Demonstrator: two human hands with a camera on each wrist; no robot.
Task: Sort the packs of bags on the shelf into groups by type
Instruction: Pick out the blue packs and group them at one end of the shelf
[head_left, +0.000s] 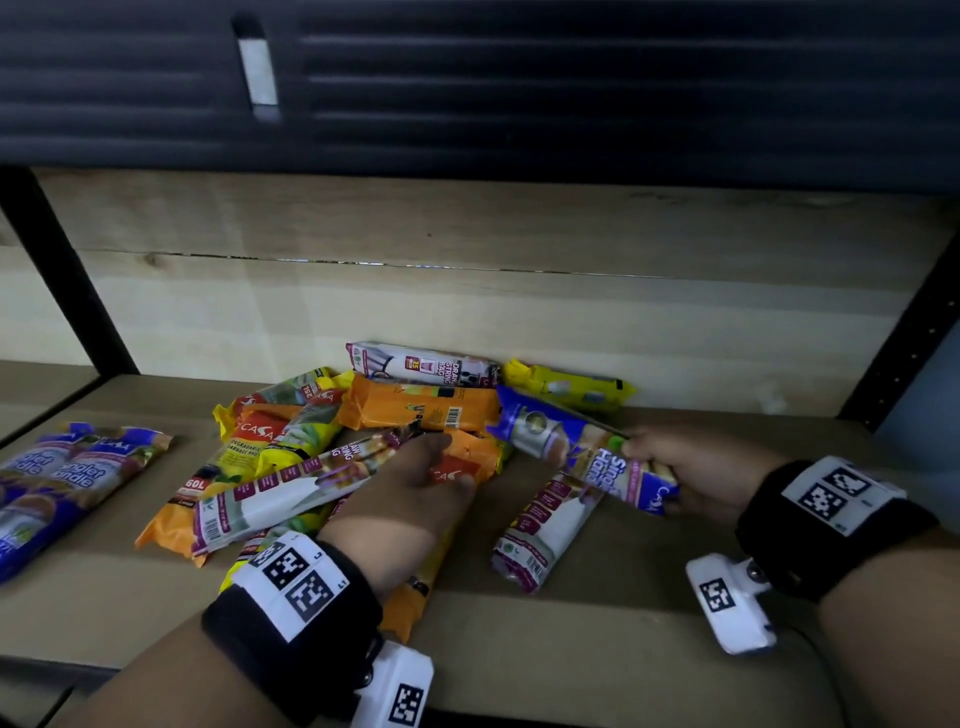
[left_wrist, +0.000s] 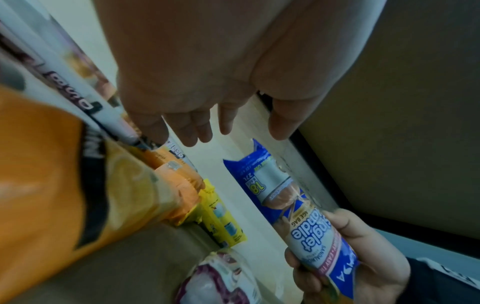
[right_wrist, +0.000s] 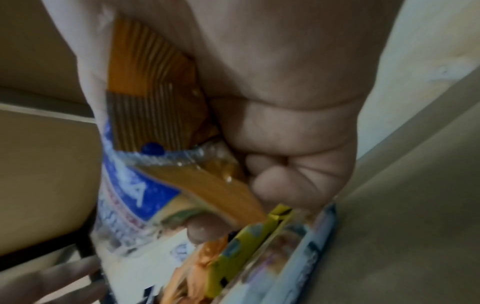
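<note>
A mixed pile of bag packs (head_left: 363, 441) lies mid-shelf: orange (head_left: 421, 410), yellow and white-purple drawstring packs (head_left: 291, 488). My right hand (head_left: 670, 467) grips a blue Singlet Handle pack (head_left: 571, 441) by its near end, just right of the pile; the far end points toward the pile. The right wrist view shows the fingers (right_wrist: 285, 164) curled round that pack (right_wrist: 135, 185). My left hand (head_left: 410, 478) reaches over the pile with straight fingers (left_wrist: 202, 127), holding nothing. Several blue Singlet Handle packs (head_left: 78, 478) lie grouped at the far left.
A white-purple drawstring pack (head_left: 545, 525) lies alone below the right hand. Another drawstring pack (head_left: 421, 364) and a yellow pack (head_left: 566, 387) lie against the wooden back wall (head_left: 467, 301). Black shelf posts (head_left: 67, 270) stand at both sides. Bare shelf board (head_left: 571, 649) runs along the front.
</note>
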